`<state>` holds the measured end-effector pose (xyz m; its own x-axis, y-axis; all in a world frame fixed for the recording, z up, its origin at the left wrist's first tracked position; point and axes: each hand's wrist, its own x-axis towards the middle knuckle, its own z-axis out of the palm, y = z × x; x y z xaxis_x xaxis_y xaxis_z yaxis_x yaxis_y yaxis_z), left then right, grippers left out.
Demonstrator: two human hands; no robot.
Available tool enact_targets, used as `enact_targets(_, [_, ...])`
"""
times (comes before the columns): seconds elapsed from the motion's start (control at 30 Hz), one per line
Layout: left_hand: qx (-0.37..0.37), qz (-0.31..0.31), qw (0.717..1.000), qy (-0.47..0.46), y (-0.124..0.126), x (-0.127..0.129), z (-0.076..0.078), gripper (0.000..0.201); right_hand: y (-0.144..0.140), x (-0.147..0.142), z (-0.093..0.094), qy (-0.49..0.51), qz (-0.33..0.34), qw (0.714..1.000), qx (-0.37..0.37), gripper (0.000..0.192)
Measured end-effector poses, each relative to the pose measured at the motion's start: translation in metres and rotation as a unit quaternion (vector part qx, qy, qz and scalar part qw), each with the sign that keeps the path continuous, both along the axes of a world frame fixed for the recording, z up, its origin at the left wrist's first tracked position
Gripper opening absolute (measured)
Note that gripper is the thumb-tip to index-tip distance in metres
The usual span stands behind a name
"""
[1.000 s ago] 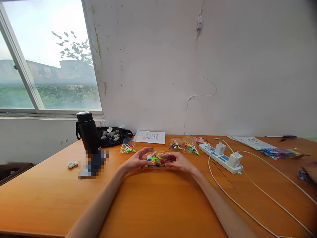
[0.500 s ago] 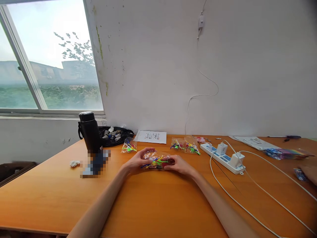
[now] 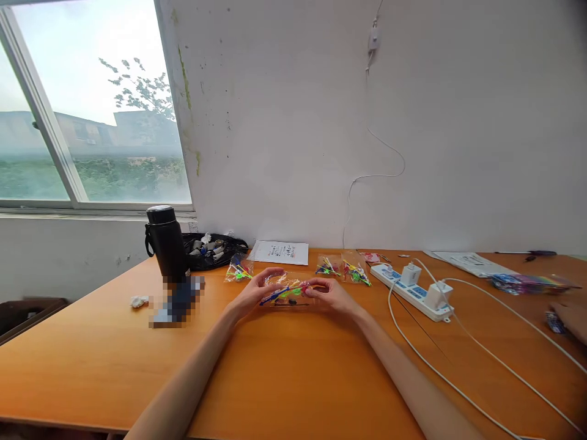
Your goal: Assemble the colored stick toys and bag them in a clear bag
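Note:
My left hand (image 3: 253, 291) and my right hand (image 3: 331, 294) hold the two ends of a small clear plastic bag (image 3: 288, 288) filled with bright coloured pieces, just above the orange table (image 3: 284, 379). The fingers of both hands pinch the bag's edges. Another such bag (image 3: 237, 270) lies just behind my left hand. Two more bags (image 3: 342, 269) lie behind my right hand.
A black flask (image 3: 166, 242) and a black pouch of small items (image 3: 211, 249) stand at the back left. A paper sheet (image 3: 280, 252) lies by the wall. A white power strip (image 3: 413, 288) with plugs and cables (image 3: 463, 366) runs right. Another person's hand (image 3: 573, 318) shows at the right edge.
Both hands have shifted slightly away from me with the bag, and the bag is now stretched flatter between them.

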<state>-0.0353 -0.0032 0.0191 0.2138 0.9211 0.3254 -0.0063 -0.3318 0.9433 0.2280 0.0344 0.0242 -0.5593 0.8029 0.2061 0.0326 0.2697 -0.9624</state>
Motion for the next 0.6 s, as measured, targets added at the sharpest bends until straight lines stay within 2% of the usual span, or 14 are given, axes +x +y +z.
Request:
enact_targets(0.13, [-0.031, 0.027, 0.998, -0.052, 0.007, -0.006, -0.003, 0.045, 0.006, 0.007, 0.0, 0.035, -0.054, 0.998, -0.023, 0.043])
enact_targets(0.3, [-0.033, 0.066, 0.991, -0.114, 0.014, -0.014, -0.006, 0.046, 0.017, 0.019, -0.003, 0.109, -0.144, 0.981, -0.071, 0.033])
enact_targets(0.47, [-0.032, 0.097, 0.981, -0.162, 0.019, -0.022, -0.003, 0.043, 0.024, 0.028, -0.004, 0.118, -0.227, 0.964, -0.068, 0.018])
enact_targets(0.53, [-0.033, 0.103, 0.976, -0.191, 0.019, -0.025, -0.001, 0.043, 0.022, 0.027, -0.004, 0.084, -0.215, 0.971, -0.069, 0.015])
enact_targets(0.6, [-0.036, 0.103, 0.971, -0.213, 0.019, -0.026, 0.001, 0.045, 0.018, 0.023, -0.005, 0.031, -0.155, 0.985, -0.068, 0.014])
